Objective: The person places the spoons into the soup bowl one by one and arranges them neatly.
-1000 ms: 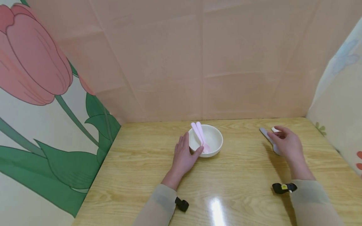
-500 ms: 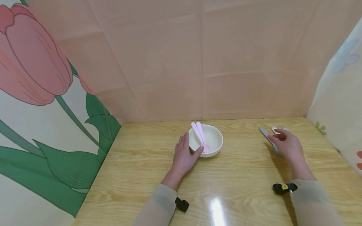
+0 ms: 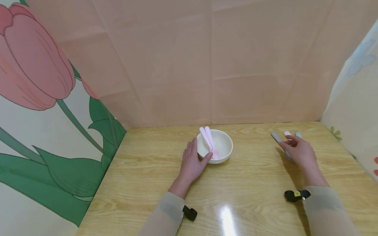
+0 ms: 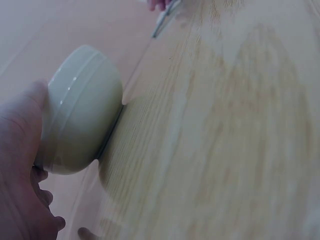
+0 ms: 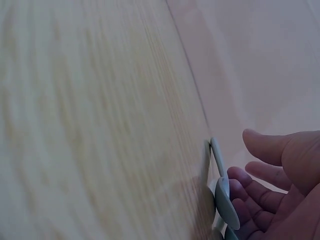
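A white bowl (image 3: pixel 223 146) stands on the wooden table with two pink utensils (image 3: pixel 207 136) leaning in it. At least one is a spoon; the other's head is partly hidden by the thumb. My left hand (image 3: pixel 192 164) rests against the bowl's left side, fingers fairly straight and thumb at the near rim. Over on the right, my right hand (image 3: pixel 301 152) hovers over several spoons, fingers loosely bent. A grey handle (image 3: pixel 276 137), a whitish handle (image 3: pixel 286 133) and a pale green handle (image 3: pixel 298 134) show past it. In the right wrist view, the thumb stands clear of a spoon (image 5: pixel 225 202) near the fingers.
A pink cloth backdrop (image 3: pixel 177 65) rises behind the table's (image 3: pixel 141 170) far edge. On the left is a panel with a printed tulip (image 3: pixel 38 62), and a pale patterned panel (image 3: pixel 354 108) borders the right. Each wrist wears a small black camera.
My right hand has shifted slightly, uncovering more of the whitish handle and bringing the pale green one into sight. The left hand and bowl hold the same place.
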The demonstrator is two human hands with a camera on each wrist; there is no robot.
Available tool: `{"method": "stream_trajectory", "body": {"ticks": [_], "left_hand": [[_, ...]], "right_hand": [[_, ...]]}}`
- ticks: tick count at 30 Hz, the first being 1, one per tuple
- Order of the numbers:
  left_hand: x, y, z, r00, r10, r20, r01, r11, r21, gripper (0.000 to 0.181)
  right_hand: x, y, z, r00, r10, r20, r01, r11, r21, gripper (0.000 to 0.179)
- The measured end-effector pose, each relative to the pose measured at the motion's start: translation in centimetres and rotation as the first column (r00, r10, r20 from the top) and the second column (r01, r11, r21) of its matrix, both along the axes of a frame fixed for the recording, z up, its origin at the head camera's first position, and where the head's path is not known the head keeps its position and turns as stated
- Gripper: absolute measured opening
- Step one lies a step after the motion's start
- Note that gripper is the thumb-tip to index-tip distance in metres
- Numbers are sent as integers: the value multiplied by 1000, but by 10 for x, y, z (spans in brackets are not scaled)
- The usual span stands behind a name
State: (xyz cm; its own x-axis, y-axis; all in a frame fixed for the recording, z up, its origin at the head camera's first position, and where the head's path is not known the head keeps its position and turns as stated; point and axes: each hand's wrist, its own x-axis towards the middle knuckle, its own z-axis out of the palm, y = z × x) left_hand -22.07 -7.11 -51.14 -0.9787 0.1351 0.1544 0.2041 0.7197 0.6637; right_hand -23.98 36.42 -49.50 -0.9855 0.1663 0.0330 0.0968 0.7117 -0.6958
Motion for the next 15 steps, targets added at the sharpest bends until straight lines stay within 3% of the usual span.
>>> {"method": "stream_trajectory", "body": {"ticks": [15], "left_hand": [[-2, 0, -1, 1000, -3, 5, 3, 1000, 7, 105]], "right_hand": [[-9, 6, -5, 998, 52, 26, -54, 996, 67, 65]]}}
